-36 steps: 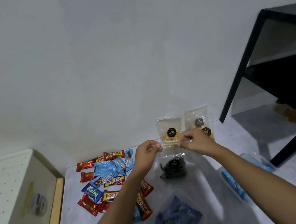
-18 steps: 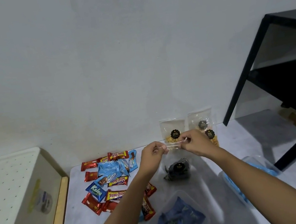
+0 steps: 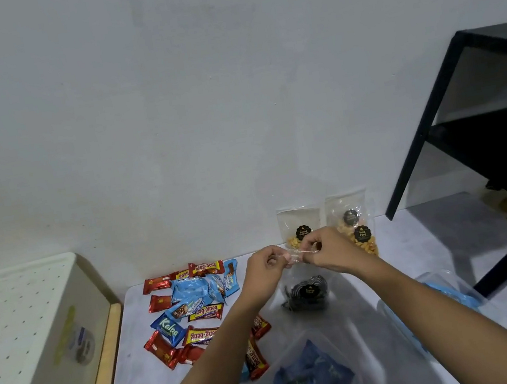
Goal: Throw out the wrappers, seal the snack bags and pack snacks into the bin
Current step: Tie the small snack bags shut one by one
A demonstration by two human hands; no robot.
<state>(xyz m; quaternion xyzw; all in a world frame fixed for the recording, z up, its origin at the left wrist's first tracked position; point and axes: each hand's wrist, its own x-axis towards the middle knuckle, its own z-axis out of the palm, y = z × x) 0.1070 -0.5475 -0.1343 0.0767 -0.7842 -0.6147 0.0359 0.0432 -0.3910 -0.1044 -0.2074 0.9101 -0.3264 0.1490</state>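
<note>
Above the grey table, left hand and right hand pinch the top edge of a clear snack bag holding dark pieces. Left of the bag: scattered candy bars. Nearer than it: clear bin with blue packets.

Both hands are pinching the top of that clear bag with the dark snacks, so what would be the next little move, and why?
Probably slide the pinching fingers along the top strip to press it shut. The left hand and right hand grip the top edge of the clear bag close together, with the dark snacks hanging below. Whether the strip is already closed cannot be told.
</note>
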